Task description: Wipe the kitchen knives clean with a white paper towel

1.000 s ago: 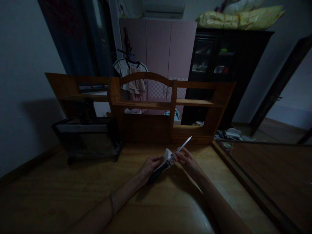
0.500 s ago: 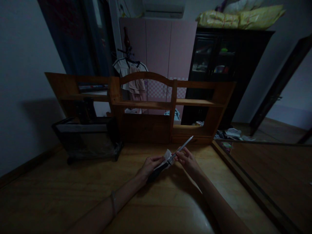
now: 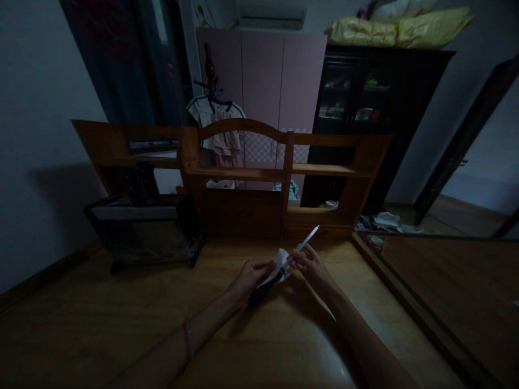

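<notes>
Above a wooden desk, gripping white tissue with left hand. Pinching dark-handled tool's shaft with right hand.

smooth, glossy wood on the tabletop — a metal-looking shaft, plastic-looking handle and papery sheet.

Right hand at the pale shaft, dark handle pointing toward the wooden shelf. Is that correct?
No: in the head view, the dark handle points away from the wooden shelf; the pale shaft points toward it. The right hand is at the shaft.
</notes>
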`<state>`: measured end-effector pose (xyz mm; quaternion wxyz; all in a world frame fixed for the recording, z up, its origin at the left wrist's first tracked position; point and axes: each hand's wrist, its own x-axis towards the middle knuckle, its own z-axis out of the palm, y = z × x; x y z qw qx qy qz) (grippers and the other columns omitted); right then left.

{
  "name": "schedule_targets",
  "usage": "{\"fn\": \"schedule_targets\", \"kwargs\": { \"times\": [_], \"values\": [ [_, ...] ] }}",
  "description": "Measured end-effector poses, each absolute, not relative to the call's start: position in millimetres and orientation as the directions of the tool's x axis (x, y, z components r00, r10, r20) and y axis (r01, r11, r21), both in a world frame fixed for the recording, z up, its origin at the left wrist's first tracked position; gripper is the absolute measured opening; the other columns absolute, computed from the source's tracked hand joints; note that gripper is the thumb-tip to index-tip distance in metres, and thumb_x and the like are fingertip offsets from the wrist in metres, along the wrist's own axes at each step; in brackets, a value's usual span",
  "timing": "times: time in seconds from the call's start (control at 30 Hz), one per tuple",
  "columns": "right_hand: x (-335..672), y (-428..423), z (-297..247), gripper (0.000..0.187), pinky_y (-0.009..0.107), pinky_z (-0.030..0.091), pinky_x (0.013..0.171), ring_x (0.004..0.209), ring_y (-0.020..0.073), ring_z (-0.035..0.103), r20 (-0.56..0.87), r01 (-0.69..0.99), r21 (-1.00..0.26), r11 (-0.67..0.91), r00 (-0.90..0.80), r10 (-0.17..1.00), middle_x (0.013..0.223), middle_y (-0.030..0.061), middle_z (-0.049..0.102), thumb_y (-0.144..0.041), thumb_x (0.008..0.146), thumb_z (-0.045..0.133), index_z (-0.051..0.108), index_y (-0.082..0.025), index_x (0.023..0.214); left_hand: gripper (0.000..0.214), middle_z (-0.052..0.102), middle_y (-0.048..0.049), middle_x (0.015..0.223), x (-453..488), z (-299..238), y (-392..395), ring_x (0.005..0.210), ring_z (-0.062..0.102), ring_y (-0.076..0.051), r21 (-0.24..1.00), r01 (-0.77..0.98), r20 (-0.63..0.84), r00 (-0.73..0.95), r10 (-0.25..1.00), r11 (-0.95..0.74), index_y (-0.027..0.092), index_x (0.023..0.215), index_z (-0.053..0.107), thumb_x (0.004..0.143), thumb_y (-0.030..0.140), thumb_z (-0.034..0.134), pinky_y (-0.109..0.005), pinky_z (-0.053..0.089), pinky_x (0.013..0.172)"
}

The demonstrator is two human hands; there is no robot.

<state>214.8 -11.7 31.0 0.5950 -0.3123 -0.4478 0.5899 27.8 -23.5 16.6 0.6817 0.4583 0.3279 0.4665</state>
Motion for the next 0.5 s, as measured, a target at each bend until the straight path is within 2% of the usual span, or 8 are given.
{"fn": "schedule_targets", "kwargs": {
  "times": [0.27,0.4,0.5],
  "values": [
    [214.7,-11.5,30.6,0.027,0.023,0.041,0.053,0.058,0.0101,0.055,0.163,-0.338,-0.934,0.119,-0.105,0.981,0.068,-0.0024,0.061,-0.036,0.066,0.074,0.054,-0.021,0.077,0.032,0.071,-0.0113,0.082,24.9,11.6,-22.9,0.066,0.061,-0.018,0.977,-0.211,0.05,0.399,0.916,0.038,0.009,0.087,0.073,0.069,0.036,0.073,-0.025,0.042,0.062],
    [215.6,-11.4,31.0,0.029,0.023,0.041,0.052,0.057,0.0111,0.057,0.154,-0.35,-0.931,0.105,-0.114,0.982,0.069,-0.0014,0.063,-0.035,0.066,0.074,0.054,-0.021,0.082,0.033,0.071,-0.0109,0.082,25.4,11.2,-22.7,0.067,0.061,-0.019,0.982,-0.186,0.051,0.358,0.932,0.017,0.01,0.087,0.073,0.067,0.037,0.074,-0.026,0.043,0.062],
    [217.1,-12.3,32.7,0.031,0.025,0.044,0.057,0.063,0.0131,0.06,0.141,-0.402,-0.913,0.074,-0.14,0.98,0.077,0.0011,0.067,-0.032,0.068,0.072,0.053,-0.023,0.09,0.036,0.071,-0.0105,0.081,25.7,12.0,-21.4,0.065,0.061,-0.018,0.98,-0.192,0.015,0.291,0.957,0.043,0.011,0.087,0.073,0.065,0.04,0.075,-0.024,0.042,0.058]
  ]
}}
